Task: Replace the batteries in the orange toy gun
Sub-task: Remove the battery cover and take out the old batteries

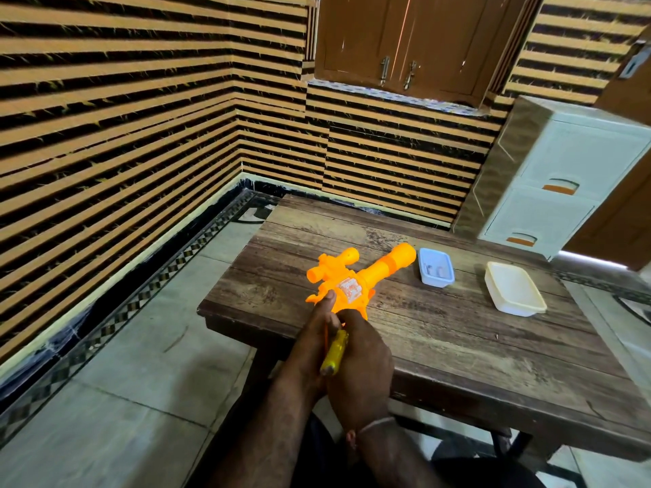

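Striped tan-and-black walls, tiled floor, worn wooden bench set into the corner. One gun near the bench's front left, barrel aimed away toward the far right, grip end toward the body. Left hand wrapped round the grip end, thumb laid up on the body beside the clear panel. Right hand curled round one yellow-handled screwdriver, tip toward the grip; contact point hidden by fingers. Likely working a battery-cover screw. Gun judged hollow moulded plastic: light, stiff, smooth enough to twist under screwdriver pressure, thin tabs probably easy to crack. Best held at the grip or the thick mid-body, not the scope or barrel tip. Count: one gun, one screwdriver, two tubs. Small bluish tub just right of the barrel, small items inside, too blurred to name. White tub further right. One white drawer unit past the bench.
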`<state>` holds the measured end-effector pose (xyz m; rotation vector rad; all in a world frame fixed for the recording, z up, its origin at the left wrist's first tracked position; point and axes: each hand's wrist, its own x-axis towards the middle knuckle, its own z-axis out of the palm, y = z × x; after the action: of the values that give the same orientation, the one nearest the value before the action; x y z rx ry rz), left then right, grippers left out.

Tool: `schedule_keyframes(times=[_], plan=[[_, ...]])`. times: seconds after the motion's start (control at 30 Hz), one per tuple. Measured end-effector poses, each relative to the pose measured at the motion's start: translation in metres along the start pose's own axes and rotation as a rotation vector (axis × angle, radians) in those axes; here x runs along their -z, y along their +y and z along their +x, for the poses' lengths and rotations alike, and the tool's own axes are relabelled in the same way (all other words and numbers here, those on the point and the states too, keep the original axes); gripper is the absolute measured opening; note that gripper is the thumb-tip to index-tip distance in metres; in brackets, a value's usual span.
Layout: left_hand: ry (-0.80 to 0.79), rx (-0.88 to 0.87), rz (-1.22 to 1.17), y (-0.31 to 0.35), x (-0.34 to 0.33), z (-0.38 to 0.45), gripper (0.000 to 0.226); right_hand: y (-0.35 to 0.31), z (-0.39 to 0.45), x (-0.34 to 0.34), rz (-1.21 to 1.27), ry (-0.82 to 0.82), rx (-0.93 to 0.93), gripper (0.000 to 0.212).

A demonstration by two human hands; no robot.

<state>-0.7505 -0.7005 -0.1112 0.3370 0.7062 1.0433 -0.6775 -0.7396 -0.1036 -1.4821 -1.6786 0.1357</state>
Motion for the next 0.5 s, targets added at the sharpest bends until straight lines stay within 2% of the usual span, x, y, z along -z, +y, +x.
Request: schedule_keyframes(times=[0.1,0.23,0.37,0.43,0.5], plan=[[-0.006,-0.006,0.004,-0.001,0.002,0.006,0.052,0.001,0.001,-0.002,-0.069,-0.01,0.031,0.031],[-0.036,-0.022,-0.015,-0.004,0.002,0.005,0.051,0.0,0.004,0.0,-0.008,0.032,0.018,0.018],[-0.061,-0.034,-0.058,-0.006,-0.004,-0.003,0.059,-0.002,0.02,0.019,0.324,0.138,-0.182,0.028],[-0.042,-0.06,-0.034,-0.006,-0.003,0.001,0.074,-0.002,0.034,0.032,0.5,0.16,-0.281,0.025],[-0.023,-0.08,0.011,-0.007,-0.001,0.005,0.079,0.005,0.048,0.043,0.702,0.149,-0.548,0.022]])
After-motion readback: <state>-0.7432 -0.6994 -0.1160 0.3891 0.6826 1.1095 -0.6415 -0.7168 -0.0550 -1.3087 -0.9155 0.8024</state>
